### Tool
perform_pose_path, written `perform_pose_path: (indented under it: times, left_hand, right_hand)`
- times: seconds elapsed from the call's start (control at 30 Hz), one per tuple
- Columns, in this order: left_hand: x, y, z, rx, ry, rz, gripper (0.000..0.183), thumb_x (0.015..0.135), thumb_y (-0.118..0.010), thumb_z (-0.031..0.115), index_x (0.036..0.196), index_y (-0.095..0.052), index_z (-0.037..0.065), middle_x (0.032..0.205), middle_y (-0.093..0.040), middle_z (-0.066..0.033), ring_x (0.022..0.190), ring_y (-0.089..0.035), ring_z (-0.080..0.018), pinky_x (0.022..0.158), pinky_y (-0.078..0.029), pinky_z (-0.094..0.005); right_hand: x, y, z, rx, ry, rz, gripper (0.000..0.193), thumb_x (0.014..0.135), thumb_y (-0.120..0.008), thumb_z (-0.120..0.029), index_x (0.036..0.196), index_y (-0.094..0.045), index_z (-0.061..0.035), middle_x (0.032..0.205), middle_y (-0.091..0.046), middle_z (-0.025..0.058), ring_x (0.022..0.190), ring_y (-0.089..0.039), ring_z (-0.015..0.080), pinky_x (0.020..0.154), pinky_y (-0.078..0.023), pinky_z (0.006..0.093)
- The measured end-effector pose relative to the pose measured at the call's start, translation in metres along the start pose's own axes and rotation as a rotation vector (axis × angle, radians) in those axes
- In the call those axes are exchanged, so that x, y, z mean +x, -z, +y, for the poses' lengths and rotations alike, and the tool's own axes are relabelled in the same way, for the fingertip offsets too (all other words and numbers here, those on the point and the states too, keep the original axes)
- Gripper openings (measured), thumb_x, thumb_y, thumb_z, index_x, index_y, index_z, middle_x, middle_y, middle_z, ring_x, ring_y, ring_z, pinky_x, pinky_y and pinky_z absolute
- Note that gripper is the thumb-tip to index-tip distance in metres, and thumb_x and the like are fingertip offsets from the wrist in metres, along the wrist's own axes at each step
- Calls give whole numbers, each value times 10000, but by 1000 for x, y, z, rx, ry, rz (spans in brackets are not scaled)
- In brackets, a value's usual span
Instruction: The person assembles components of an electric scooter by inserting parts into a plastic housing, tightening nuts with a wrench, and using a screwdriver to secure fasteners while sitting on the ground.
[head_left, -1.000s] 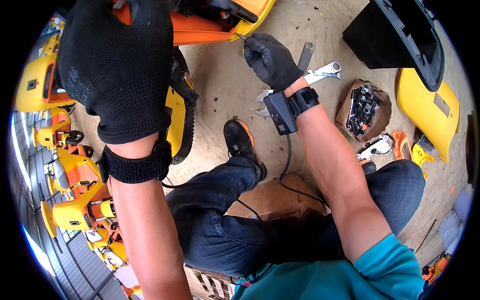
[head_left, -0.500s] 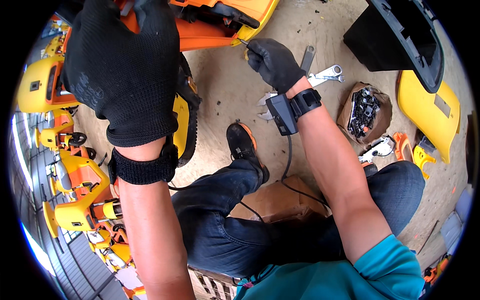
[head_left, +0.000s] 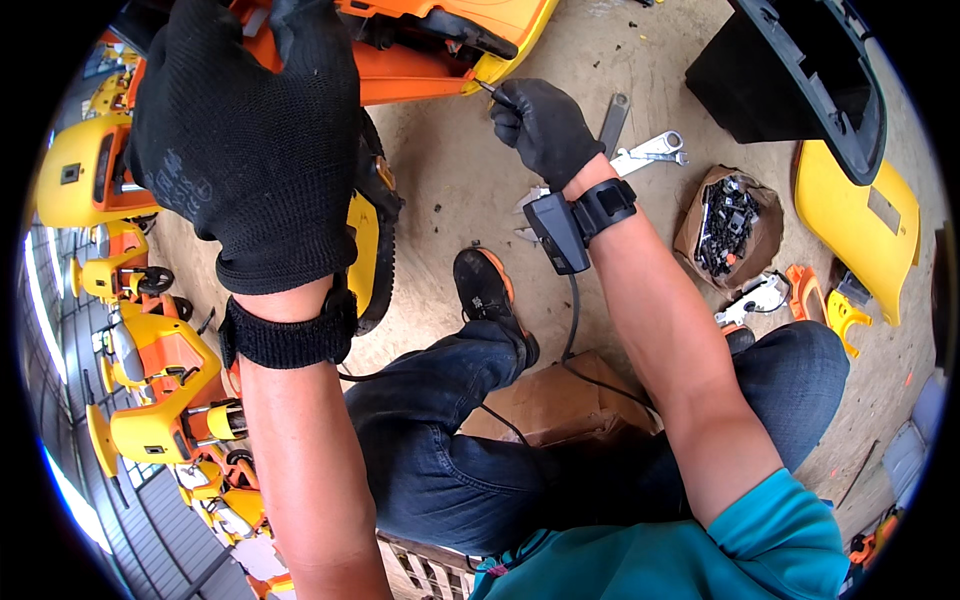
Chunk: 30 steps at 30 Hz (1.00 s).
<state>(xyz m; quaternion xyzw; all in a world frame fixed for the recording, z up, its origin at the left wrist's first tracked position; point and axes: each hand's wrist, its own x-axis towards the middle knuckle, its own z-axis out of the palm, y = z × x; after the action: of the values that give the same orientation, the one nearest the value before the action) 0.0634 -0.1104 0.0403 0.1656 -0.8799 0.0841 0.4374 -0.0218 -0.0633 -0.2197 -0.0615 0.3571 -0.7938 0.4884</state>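
My left hand (head_left: 245, 150), in a black knit glove, is large at the upper left. Its thumb and fingers are spread over the orange and yellow scooter body (head_left: 420, 85), and the fingertips run out of the picture. My right hand (head_left: 545, 130), gloved in black too, is closed round a slim tool with a thin metal shaft, like a screwdriver (head_left: 486, 87). Its tip meets the yellow edge at the body's lower corner. The tool's handle is hidden in my fingers.
Wrenches (head_left: 645, 155) lie on the concrete right of my hand. Beyond them are a paper bag of small dark parts (head_left: 728, 225), a black plastic housing (head_left: 760, 90) and a yellow panel (head_left: 860, 220). Several yellow scooters (head_left: 165, 350) stand at left. A cable (head_left: 577, 320) hangs from my right wrist device.
My right hand and wrist have shifted very slightly left, with the tool's tip still at the yellow edge. My left hand has barely moved.
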Motion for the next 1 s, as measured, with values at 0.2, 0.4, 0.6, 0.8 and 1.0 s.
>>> perform_pose_path:
  times: [0.2, 0.4, 0.6, 0.8, 1.0]
  left_hand:
    - [6, -4, 4, -17, -12, 50, 181, 961, -632, 97, 1093, -628, -28, 922, -684, -148, 824, -657, -243, 763, -505, -318]
    - [5, 5, 4, -27, 85, -53, 183, 958, -628, 87, 1099, -629, -29, 940, -686, -153, 850, -667, -243, 781, -509, -319]
    - [2, 2, -2, -90, 93, -49, 187, 954, -624, 77, 1104, -627, -36, 961, -687, -155, 873, -671, -251, 807, -511, -327]
    - [7, -2, -5, -95, 61, -14, 184, 954, -624, 80, 1097, -626, -35, 949, -686, -152, 862, -668, -249, 796, -508, -327]
    - [6, 7, 7, -22, 101, -63, 187, 948, -636, 81, 1097, -628, -31, 939, -686, -154, 850, -666, -255, 786, -507, -331]
  right_hand:
    - [1, -6, 14, -379, 606, 48, 229, 972, -629, -219, 1053, -595, -7, 918, -602, 65, 747, -587, 144, 718, -538, 254]
    - [-10, -6, -12, 331, -253, 21, 287, 1008, -590, -266, 1055, -610, 17, 880, -596, 56, 762, -578, 119, 669, -496, 247]
    - [-4, -7, -6, -4, -3, 2, 261, 1022, -560, -226, 1103, -579, 22, 901, -597, 54, 766, -565, 93, 667, -480, 236]
    - [-10, -23, -4, 168, 29, 148, 251, 1019, -568, -228, 1079, -571, 16, 960, -603, 71, 776, -549, 106, 663, -474, 244]
    - [-8, -10, -15, 173, -242, 98, 261, 1026, -554, -247, 1088, -573, 6, 887, -590, 58, 754, -548, 113, 645, -474, 251]
